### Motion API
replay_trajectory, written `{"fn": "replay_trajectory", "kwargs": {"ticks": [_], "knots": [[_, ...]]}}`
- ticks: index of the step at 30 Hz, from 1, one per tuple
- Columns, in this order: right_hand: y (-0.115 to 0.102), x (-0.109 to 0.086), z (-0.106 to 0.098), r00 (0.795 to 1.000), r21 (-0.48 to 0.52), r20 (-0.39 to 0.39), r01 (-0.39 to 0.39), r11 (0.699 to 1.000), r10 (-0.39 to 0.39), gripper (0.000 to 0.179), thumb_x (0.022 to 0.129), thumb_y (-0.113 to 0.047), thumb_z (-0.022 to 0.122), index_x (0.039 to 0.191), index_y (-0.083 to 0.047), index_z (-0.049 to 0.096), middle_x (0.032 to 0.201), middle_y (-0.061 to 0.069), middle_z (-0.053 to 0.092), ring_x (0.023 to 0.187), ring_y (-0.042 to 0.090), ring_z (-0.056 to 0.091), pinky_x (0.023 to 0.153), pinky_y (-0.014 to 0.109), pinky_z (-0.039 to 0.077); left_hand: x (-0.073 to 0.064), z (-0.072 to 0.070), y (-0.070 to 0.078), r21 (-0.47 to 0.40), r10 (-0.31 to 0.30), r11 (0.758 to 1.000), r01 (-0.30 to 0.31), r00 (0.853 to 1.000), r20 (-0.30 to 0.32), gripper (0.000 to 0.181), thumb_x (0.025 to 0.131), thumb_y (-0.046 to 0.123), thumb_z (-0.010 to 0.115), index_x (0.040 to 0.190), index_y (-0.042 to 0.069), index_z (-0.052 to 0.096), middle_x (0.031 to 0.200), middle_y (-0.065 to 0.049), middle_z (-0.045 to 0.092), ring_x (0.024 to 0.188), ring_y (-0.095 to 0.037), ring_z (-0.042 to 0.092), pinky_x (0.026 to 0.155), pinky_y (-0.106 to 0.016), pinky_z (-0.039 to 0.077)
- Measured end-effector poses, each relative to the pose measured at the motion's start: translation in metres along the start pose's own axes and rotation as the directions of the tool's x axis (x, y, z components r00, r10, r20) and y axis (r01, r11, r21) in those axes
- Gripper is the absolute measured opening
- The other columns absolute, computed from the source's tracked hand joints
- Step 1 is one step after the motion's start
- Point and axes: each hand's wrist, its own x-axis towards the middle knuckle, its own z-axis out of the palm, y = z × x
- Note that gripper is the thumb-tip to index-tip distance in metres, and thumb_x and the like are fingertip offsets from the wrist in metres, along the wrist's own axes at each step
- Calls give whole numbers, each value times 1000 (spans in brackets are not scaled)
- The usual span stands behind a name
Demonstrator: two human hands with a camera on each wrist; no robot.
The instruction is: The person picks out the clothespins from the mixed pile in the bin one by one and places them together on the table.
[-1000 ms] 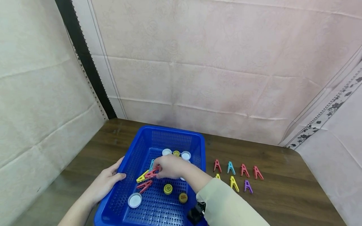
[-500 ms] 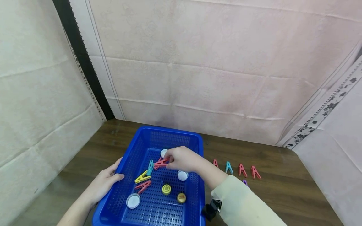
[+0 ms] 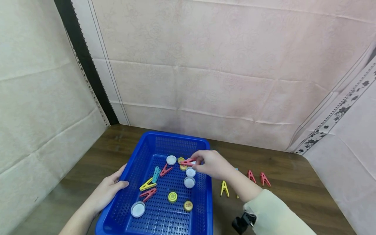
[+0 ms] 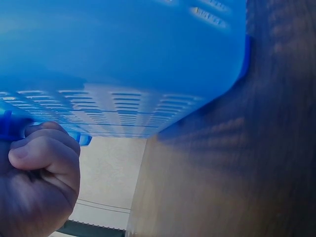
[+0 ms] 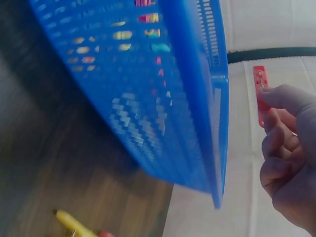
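My right hand (image 3: 213, 164) pinches a red clothespin (image 3: 187, 162) above the right part of a blue plastic basket (image 3: 209, 202). In the right wrist view the clothespin (image 5: 260, 89) stands between thumb and fingers, above the rim. My left hand (image 3: 111, 187) grips the basket's left rim; its curled fingers (image 4: 47, 148) show in the left wrist view. Inside the basket lie a blue clothespin (image 3: 156, 174), a yellow one (image 3: 148, 184) and two red ones, along with several white caps (image 3: 189, 182) and yellow caps (image 3: 172, 196).
Right of the basket, more clothespins lie on the wooden table (image 3: 305, 195), among them a yellow clothespin (image 3: 224, 189) and a red clothespin (image 3: 265, 179). My right forearm partly hides them. Pale cloth walls (image 3: 205, 81) enclose the table behind and at the sides.
My right hand has lifted the red clothespin and carried it rightward across the basket toward the right rim, uncovering another red clothespin and several caps. The left hand keeps its grip.
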Motion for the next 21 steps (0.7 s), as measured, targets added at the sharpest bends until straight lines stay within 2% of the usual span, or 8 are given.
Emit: {"fn": "replay_trajectory", "kwargs": {"ticks": [8, 11, 15, 18, 21], "knots": [[35, -29, -11, 983, 117, -135, -107, 987, 123, 26, 84, -13, 69, 109, -9, 64, 75, -4, 57, 49, 11, 53, 41, 26, 46, 0, 0, 0, 9, 2, 1000, -2, 1000, 0, 64, 94, 15, 51, 151, 17, 21, 138, -32, 38, 91, -33, 64, 66, -44, 55], [49, -38, -13, 975, 99, -175, -123, 988, 139, 26, 84, -13, 69, 109, -8, 64, 73, -6, 58, 49, 11, 51, 41, 25, 42, 0, -1, 0, 11, 1, 1000, -1, 1000, -1, 65, 94, 15, 52, 151, 17, 21, 139, -32, 37, 92, -32, 64, 67, -43, 55], [64, -48, -17, 961, 40, -241, -131, 991, 137, 26, 83, -16, 70, 107, -6, 64, 73, -8, 58, 57, 10, 49, 46, 25, 38, -1, -2, -1, 1, 6, 1000, -6, 1000, 15, 65, 94, 15, 51, 151, 17, 20, 140, -31, 35, 94, -33, 64, 67, -43, 55], [74, -57, -21, 943, 21, -295, -155, 988, 155, 26, 83, -16, 71, 106, -6, 65, 75, -8, 58, 62, 9, 49, 51, 25, 39, -1, -1, 0, -11, 14, 1000, -14, 999, 36, 65, 95, 15, 50, 151, 16, 18, 141, -32, 33, 94, -35, 64, 67, -44, 55], [84, -69, -25, 921, 37, -337, -195, 980, 196, 26, 84, -15, 70, 107, -6, 65, 76, -5, 59, 58, 9, 50, 49, 25, 41, -1, -1, 0, -13, 21, 1000, -21, 999, 37, 65, 95, 15, 50, 151, 16, 18, 141, -33, 32, 93, -35, 64, 67, -44, 55]]}}
